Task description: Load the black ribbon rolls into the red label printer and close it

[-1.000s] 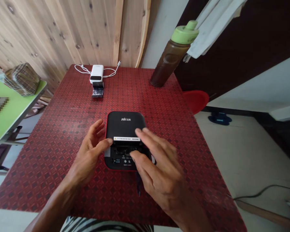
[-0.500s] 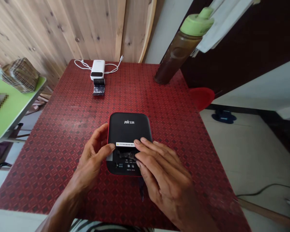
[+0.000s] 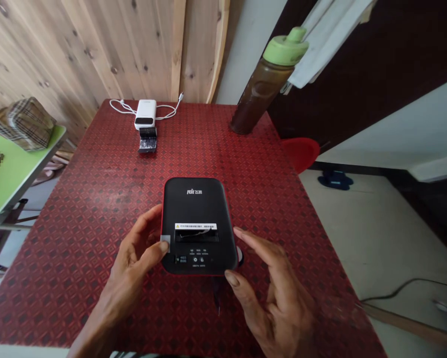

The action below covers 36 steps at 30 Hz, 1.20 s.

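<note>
A black portable printer with rounded corners, red edging and white lettering lies on the patterned red table. Across its middle runs a slot under a white warning strip, and a crumpled dark film edge shows in it. My left hand grips the printer's left edge, thumb on top by a small grey patch and fingers along the side. At the right edge, my right hand is spread, its index finger and thumb near the lower right corner. A small white rounded part shows beside that corner.
Farther back on the table sit a white power bank with a cable and a curled black strip. A brown bottle with a green lid stands at the back right. A red stool is beyond the right edge.
My right hand has drawn back from the slot to the printer's right side, and its fingers have spread. The slot is now uncovered. My left hand keeps its grip.
</note>
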Each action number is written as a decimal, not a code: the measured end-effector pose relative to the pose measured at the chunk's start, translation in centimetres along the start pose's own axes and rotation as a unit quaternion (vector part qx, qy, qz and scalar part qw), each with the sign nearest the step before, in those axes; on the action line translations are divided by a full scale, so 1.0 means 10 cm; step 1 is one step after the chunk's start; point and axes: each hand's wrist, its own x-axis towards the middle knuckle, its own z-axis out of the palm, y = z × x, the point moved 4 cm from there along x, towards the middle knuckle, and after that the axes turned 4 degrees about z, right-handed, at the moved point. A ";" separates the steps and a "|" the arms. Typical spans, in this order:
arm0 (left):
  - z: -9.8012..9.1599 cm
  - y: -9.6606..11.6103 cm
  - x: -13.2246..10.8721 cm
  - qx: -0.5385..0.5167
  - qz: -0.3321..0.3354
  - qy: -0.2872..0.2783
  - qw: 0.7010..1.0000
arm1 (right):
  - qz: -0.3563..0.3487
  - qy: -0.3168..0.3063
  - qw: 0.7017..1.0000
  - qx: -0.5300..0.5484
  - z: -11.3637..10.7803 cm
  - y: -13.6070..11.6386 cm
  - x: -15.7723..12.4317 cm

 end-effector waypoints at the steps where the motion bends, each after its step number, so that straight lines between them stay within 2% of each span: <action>1: 0.00 0.00 0.01 0.001 0.003 -0.002 1.000 | 0.001 0.000 1.000 -0.001 0.01 0.01 0.00; 9: 0.02 0.00 0.03 -0.010 -0.013 0.006 1.000 | 0.008 0.017 1.000 -0.013 0.05 -0.01 0.04; 18: 0.09 0.02 0.02 -0.037 -0.019 0.036 0.998 | 0.043 0.030 0.995 -0.084 0.08 0.00 -0.04; 24: 0.10 0.00 0.05 -0.043 -0.017 0.036 0.998 | 0.054 0.026 0.996 -0.071 0.10 0.00 -0.05; 27: 0.07 -0.04 0.05 -0.035 -0.009 0.029 0.999 | 0.037 0.026 0.997 -0.069 0.02 -0.02 0.02; 30: 0.06 -0.05 0.04 -0.036 -0.010 0.015 0.999 | -0.024 0.021 0.997 -0.063 -0.06 -0.09 0.24; 33: 0.06 -0.03 0.04 -0.025 -0.006 0.011 1.000 | -0.110 -0.027 0.992 -0.060 -0.01 -0.19 0.57; 36: 0.06 -0.01 0.04 -0.014 0.018 0.009 1.000 | -0.151 -0.147 0.973 -0.099 0.24 -0.26 0.88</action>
